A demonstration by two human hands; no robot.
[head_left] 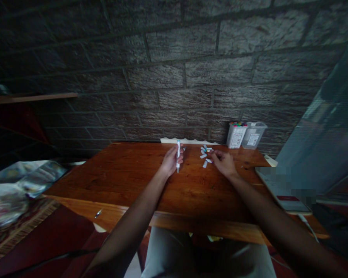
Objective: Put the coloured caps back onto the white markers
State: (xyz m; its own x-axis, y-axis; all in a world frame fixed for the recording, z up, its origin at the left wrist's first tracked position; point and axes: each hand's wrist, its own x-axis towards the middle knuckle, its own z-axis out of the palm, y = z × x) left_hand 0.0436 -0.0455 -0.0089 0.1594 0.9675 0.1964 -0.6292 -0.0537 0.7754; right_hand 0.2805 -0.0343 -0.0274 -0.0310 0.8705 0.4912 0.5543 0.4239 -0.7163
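Note:
My left hand [170,160] is closed around a white marker [178,155] with a teal end at the top and a grey end pointing down. A small grey tip shows beside its fingers, too small to name. To the right, a loose cluster of grey-white marker caps [203,156] lies on the wooden table [127,170]. My right hand [224,162] is at the right edge of that cluster, its thumb and fingers pinched together. What is between those fingertips, if anything, is too small to tell.
A clear plastic box of markers [236,137] and a second clear box [253,137] stand at the back right. A grey laptop-like device [281,189] with a white cable lies at the right edge. Behind the table runs a block wall [168,77].

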